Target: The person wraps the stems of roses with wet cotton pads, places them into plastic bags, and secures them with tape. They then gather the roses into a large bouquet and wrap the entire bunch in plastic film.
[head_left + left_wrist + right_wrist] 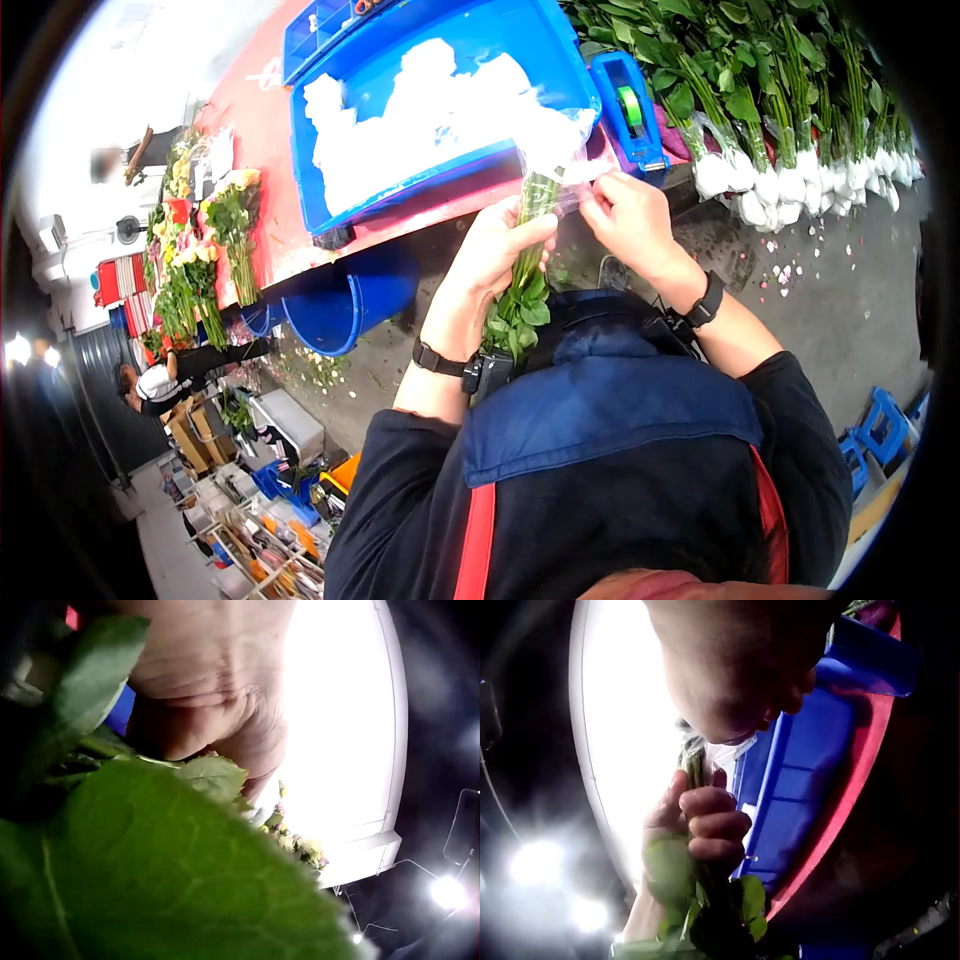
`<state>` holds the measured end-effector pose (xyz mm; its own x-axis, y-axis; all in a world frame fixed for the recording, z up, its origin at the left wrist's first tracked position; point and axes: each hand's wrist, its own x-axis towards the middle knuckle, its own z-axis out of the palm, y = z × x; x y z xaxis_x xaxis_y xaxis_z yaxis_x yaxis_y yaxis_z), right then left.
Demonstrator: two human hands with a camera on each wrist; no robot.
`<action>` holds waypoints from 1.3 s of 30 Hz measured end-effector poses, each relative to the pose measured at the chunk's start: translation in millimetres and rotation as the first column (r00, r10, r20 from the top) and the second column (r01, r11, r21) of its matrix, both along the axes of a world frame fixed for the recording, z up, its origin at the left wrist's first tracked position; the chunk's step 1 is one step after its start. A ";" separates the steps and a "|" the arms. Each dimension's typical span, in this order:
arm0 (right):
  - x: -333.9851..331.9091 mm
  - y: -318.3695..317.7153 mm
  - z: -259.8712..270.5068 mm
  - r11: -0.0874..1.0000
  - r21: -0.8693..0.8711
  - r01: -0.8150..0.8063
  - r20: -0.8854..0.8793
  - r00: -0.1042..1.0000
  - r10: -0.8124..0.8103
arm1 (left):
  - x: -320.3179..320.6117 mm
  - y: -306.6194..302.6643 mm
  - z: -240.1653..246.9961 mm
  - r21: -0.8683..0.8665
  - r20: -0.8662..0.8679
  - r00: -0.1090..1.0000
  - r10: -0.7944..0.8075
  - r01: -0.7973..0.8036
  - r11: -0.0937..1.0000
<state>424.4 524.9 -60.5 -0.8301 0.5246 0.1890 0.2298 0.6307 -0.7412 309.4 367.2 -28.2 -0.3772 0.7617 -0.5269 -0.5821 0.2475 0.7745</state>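
Observation:
My left hand [492, 245] grips a bunch of green flower stems [538, 205], thumb across the front. Leaves [518, 318] hang below that fist, toward my chest, and a large leaf [165, 862] fills much of the left wrist view. Around the upper stem ends sits a clear plastic bag [552, 135] with white stuff inside. With fingertips bent together, my right hand [632, 218] pinches the bag's side just right of the stems. In the right wrist view, the left fist [712, 817] wraps the stems right under the crinkled plastic [724, 754].
A blue tray [372, 72] of white wads [430, 115] lies on the red table [262, 140]. Beside it stands a blue tape dispenser [607, 72] with green tape. Bagged leafy bunches [775, 185] line the right. Blue buckets [335, 310] stand below; another person [165, 380] is far left.

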 end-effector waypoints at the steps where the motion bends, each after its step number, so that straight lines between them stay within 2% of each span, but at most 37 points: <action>1: 2.1 -1.5 -5.4 0.998 -0.025 -0.051 0.001 0.999 0.051 | -0.1 -0.1 -3.4 -0.002 0.003 1.000 0.012 -0.012 1.000; 3: 6.5 -0.3 -10.2 0.986 -0.071 -0.151 -0.004 0.988 0.152 | -2.2 -0.6 -12.2 -0.002 0.005 0.999 0.035 -0.035 0.999; 4: 12.7 5.2 -5.9 0.946 -0.209 -0.248 0.058 0.962 0.265 | -2.5 -0.9 -15.0 -0.018 -0.002 0.999 0.047 -0.047 0.999; 7: 30.0 15.3 18.4 0.838 -0.426 -0.340 0.060 0.914 0.401 | -1.9 0.7 -16.8 -0.045 -0.002 0.996 0.084 -0.084 0.995; 8: 32.3 15.7 20.8 0.840 -0.446 -0.310 0.073 0.922 0.379 | 0.0 1.4 -12.8 -0.044 0.015 0.996 0.093 -0.092 0.995; 9: 30.9 12.8 17.5 0.784 -0.571 -0.242 0.000 0.955 0.295 | 1.3 1.6 -10.9 -0.043 0.032 0.994 0.102 -0.100 0.994; 10: 23.5 11.0 15.8 0.603 -0.788 -0.124 0.037 0.968 0.248 | 1.2 0.6 -14.9 -0.053 0.042 0.994 0.103 -0.101 0.994; 11: 13.4 6.9 16.2 0.365 -0.931 0.004 0.085 0.975 0.206 | 1.5 1.0 -16.1 -0.069 0.013 0.995 0.094 -0.093 0.993; 12: 8.0 0.4 16.8 0.233 -0.971 0.057 0.093 0.984 0.149 | 2.0 1.5 -16.6 -0.086 -0.017 0.996 0.084 -0.085 0.993; 13: 3.9 -6.7 -0.2 0.126 -0.992 0.031 0.044 0.994 0.101 | 2.9 2.0 -16.8 -0.103 -0.046 0.996 0.074 -0.078 0.992; 15: 1.1 -20.4 -14.3 0.406 -0.913 -0.034 0.023 0.991 0.134 | 0.3 2.3 -14.0 -0.042 -0.020 0.999 0.045 -0.046 0.998; 16: 0.4 -28.9 -16.0 0.748 -0.658 -0.084 -0.056 0.996 0.063 | -3.4 -0.3 -11.9 0.001 0.023 1.000 0.016 -0.016 1.000; 17: 3.4 -32.1 -14.4 0.968 -0.223 -0.114 -0.131 0.988 0.086 | -4.5 -1.1 -10.9 0.046 0.066 0.998 -0.015 0.012 0.999; 18: 5.3 -38.8 -13.4 0.973 -0.128 -0.190 0.009 0.981 0.193 | -0.2 1.9 -12.1 0.026 0.090 0.996 -0.002 -0.001 1.000; 19: 7.3 -44.6 -12.7 0.960 -0.047 -0.276 0.161 0.947 0.280 | 4.5 6.3 -16.9 -0.089 -0.031 0.995 -0.090 0.086 0.992; 20: 6.7 -46.5 -11.3 0.956 -0.003 -0.293 0.240 0.928 0.285 | 8.0 8.3 -16.4 -0.162 -0.097 0.991 -0.095 0.078 0.984; 21: 10.0 -45.7 -9.5 0.941 -0.037 -0.336 0.228 0.914 0.335 | 11.3 11.6 -15.5 -0.229 -0.165 0.981 -0.104 0.065 0.971; 23: 20.2 -43.6 -5.9 0.903 -0.104 -0.416 0.199 0.881 0.429 | 17.3 12.4 -21.1 -0.330 -0.421 0.896 -0.139 -0.009 0.944; 24: 24.0 -27.9 7.7 0.861 -0.149 -0.486 0.347 0.790 0.506 | 17.5 10.3 -28.4 -0.306 -0.412 0.903 -0.122 -0.011 0.952; 25: 27.8 -12.2 21.4 0.808 -0.199 -0.554 0.479 0.664 0.573 | 15.4 7.6 -36.9 -0.354 -0.509 0.834 -0.213 0.023 0.935; 26: 33.0 9.4 17.0 0.880 -0.201 -0.430 0.378 0.795 0.475 | 15.0 8.4 -37.7 -0.390 -0.533 0.800 -0.276 0.058 0.919; 27: 37.1 30.1 7.5 0.978 -0.107 -0.181 0.298 0.932 0.205 | 16.6 9.9 -38.3 -0.427 -0.554 0.763 -0.334 0.084 0.900; 28: 34.7 46.3 10.6 0.994 -0.059 0.097 0.342 0.937 -0.071 | 20.1 13.0 -39.7 -0.444 -0.587 0.709 -0.391 0.122 0.888; 29: 31.2 68.8 5.2 0.982 0.140 0.130 0.256 0.953 -0.162 | 23.4 18.3 -41.1 -0.463 -0.618 0.648 -0.446 0.159 0.872; 30: 23.0 89.3 -1.4 0.984 0.144 0.101 0.414 0.897 -0.153 | 26.7 24.6 -43.0 -0.483 -0.647 0.580 -0.495 0.191 0.854; 31: 15.5 103.1 -18.4 0.997 0.057 0.051 0.437 0.897 -0.071 | 31.3 32.7 -50.1 -0.540 -0.651 0.500 -0.571 0.223 0.812; 32: 5.6 115.6 -40.0 0.989 -0.129 0.075 0.415 0.910 -0.015 | 36.4 41.5 -53.1 -0.576 -0.647 0.440 -0.623 0.253 0.777; 33: -2.4 117.2 -39.3 0.946 -0.311 0.092 0.382 0.923 0.036 | 41.2 50.7 -56.2 -0.612 -0.639 0.378 -0.670 0.279 0.740; 35: 1.9 114.5 -34.9 0.869 -0.493 0.056 0.182 0.982 0.040 | 49.0 69.0 -63.4 -0.639 -0.626 0.310 -0.716 0.322 0.699; 36: 8.7 99.3 -1.3 0.886 -0.459 0.060 0.204 0.978 0.039 | 52.1 78.8 -61.9 -0.644 -0.622 0.292 -0.727 0.337 0.687; 37: 24.3 85.1 14.8 0.916 -0.401 -0.024 0.095 0.993 0.068 | 54.3 87.7 -61.4 -0.649 -0.618 0.274 -0.737 0.351 0.675; 38: 45.2 63.9 29.8 0.976 -0.217 -0.026 0.080 0.996 0.045 | 54.8 96.3 -62.8 -0.637 -0.640 0.237 -0.731 0.368 0.677; 39: 64.2 52.0 36.1 0.943 -0.329 -0.049 0.182 0.977 0.114 | 53.9 99.5 -88.4 -0.487 -0.740 0.277 -0.613 0.409 0.772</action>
<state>488.7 576.8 -24.4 -0.8758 0.4591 -0.1490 0.3489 0.3890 -0.8526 363.3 466.7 -116.7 -0.2516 0.9075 -0.3365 0.6130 0.4185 0.6701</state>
